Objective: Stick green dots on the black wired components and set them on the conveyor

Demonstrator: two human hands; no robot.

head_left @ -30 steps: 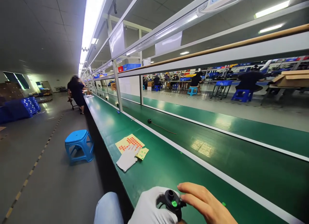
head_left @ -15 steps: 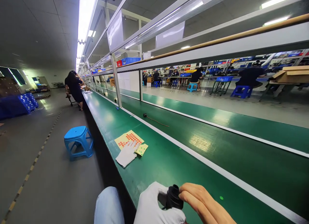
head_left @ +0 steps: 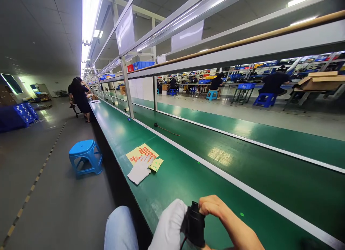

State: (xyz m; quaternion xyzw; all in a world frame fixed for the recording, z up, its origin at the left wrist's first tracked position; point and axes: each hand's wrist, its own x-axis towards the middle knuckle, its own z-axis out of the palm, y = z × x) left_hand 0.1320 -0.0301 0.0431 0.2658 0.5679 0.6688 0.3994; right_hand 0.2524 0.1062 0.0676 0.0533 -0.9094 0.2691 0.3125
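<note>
A black plastic part (head_left: 195, 225) with a short spout-like top and a dark cable is held up above the green bench, near its front edge. My left hand (head_left: 169, 225), in a white glove, is closed around its left side. My bare right hand (head_left: 214, 207) has its fingers bent against the upper right of the part; the fingertips are partly hidden behind it. Farther along the bench lies an empty white glove (head_left: 139, 171). It overlaps a yellow sheet of red round stickers (head_left: 142, 151) and sits beside a small sheet of green stickers (head_left: 156, 164).
A green dot (head_left: 242, 214) sticks to the bench to the right. On the belt beyond the white rail (head_left: 215, 174) lies a similar black part (head_left: 155, 125) with a thin wire. A blue stool (head_left: 85, 147) stands on the floor at left. People work in the distance.
The black part has been turned between my hands, showing its broader side and cable. My right fingers have gone from stretched to bent. The view has shifted slightly.
</note>
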